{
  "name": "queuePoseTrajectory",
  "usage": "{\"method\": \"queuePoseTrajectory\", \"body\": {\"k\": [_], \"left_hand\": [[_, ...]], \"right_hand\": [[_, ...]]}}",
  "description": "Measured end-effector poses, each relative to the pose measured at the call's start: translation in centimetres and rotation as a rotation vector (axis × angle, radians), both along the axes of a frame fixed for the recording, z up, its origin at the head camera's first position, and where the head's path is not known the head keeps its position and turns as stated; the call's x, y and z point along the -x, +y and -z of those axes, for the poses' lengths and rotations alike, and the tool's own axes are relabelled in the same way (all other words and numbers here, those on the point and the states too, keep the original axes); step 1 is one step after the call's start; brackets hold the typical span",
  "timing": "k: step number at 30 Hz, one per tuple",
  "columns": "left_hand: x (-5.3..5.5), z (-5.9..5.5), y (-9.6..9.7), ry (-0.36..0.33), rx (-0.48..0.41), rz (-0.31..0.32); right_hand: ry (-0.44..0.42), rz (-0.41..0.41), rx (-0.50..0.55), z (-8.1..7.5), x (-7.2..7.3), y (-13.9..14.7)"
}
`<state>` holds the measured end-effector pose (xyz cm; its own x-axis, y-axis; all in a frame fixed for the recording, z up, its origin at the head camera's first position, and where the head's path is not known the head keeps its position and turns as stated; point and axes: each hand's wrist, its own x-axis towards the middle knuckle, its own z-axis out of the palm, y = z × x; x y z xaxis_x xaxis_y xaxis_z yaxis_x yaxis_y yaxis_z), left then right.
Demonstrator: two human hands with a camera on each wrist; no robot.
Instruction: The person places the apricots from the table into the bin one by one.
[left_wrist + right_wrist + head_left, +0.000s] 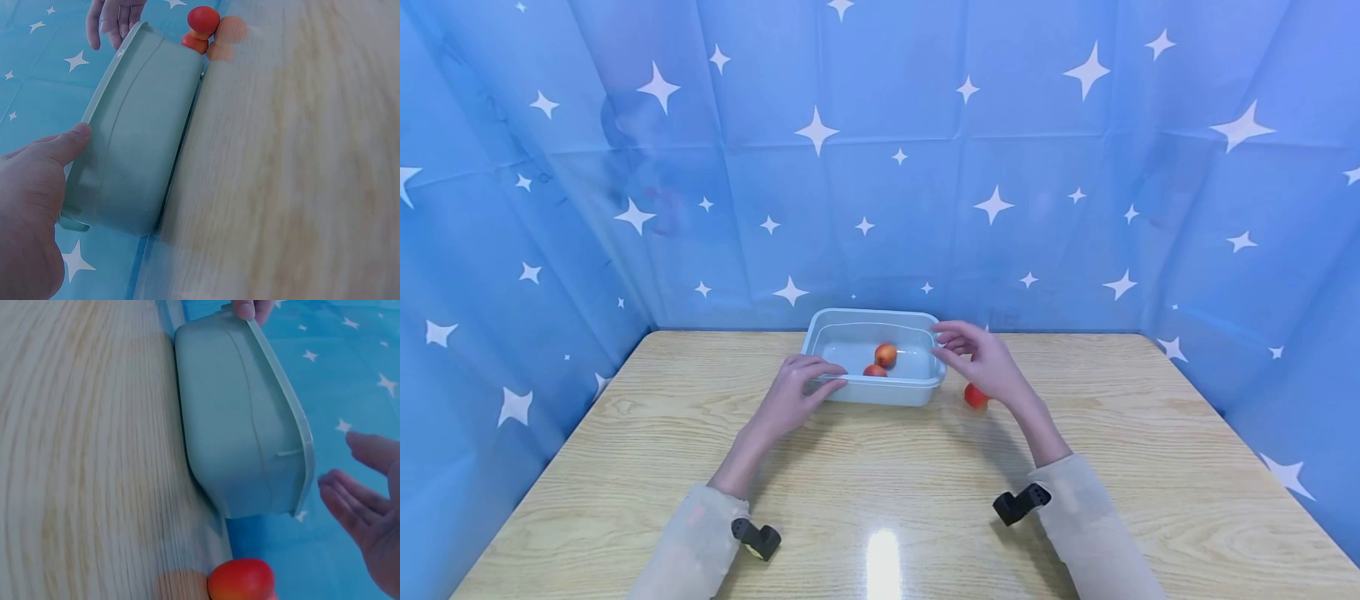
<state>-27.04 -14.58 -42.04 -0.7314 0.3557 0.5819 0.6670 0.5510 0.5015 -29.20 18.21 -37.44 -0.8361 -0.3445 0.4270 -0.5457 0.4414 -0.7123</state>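
A pale blue-green plastic box (865, 390) stands on the table, with two small red-orange fruits (886, 356) inside it. At its near left corner my left hand (790, 392) holds the rim, the thumb (76, 140) on the outer wall and the fingers mostly hidden. Off the right end of the box, my right hand (981, 360) hovers with its fingers spread and nothing in them; the right wrist view shows a gap between it and the rim. Below that hand sit a red fruit (976, 396) and, in the left wrist view, a second fruit (194, 43) close against it.
The wood-grain table (880, 467) reaches back to a blue curtain (880, 167) with white stars, right behind the box. Each sleeve carries a small black camera mount (1021, 504) at the wrist.
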Motion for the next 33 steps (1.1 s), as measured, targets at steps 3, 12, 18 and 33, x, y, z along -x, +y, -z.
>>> {"method": "queuePoseTrajectory", "body": {"k": [3,12,18,33], "left_hand": [[0.0,0.0,0.0,0.001,-0.003,0.002],[0.1,0.1,0.0,0.010,-0.003,0.010],[0.2,0.1,-0.1,0.011,-0.001,0.014],[0.1,0.1,0.0,0.011,0.003,0.002]], "right_hand": [[-0.006,0.019,-0.003,0.0,0.1,0.4],[-0.054,0.075,0.001,-0.4,-0.1,1.4],[-0.057,0.083,-0.009,-2.5,-1.9,1.3],[0.002,0.132,0.017,-2.5,-1.7,2.8]]}}
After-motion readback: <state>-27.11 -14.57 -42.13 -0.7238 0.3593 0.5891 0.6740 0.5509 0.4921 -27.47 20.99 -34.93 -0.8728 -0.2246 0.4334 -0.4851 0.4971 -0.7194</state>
